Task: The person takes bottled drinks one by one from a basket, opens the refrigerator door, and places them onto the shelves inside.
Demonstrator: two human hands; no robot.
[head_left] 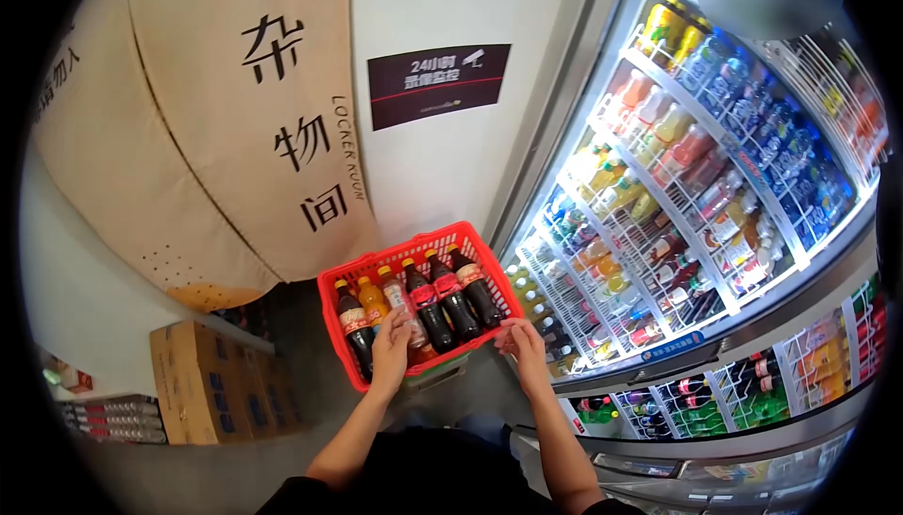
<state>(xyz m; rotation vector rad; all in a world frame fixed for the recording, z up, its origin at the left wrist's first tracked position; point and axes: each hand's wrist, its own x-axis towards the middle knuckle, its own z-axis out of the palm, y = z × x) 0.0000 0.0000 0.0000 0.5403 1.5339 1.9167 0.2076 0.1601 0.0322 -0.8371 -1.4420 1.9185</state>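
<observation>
Standing at the lower left of the frame, packs of cans (113,416) sit beside a cardboard box (188,383) whose contents are hidden. A red basket (428,238) fills the lower middle, holding six slanted bottles: a dark bottle (356,322), an orange bottle (371,297), a clear bottle (392,291) with a pale label, then three more dark bottles (451,297). The left hand (392,338) lies over the clear bottle, fingers bent; I cannot tell whether they grip it. The right hand (523,343) is at the basket's lower right corner, fingers curled narrowly near the rim, their hold unclear. On the right, a lit fridge (720,329) carries slanted shelves of yellow, pink and blue bottles, with green bottles (710,409) and orange bottles (823,364) in its lower rows.
</observation>
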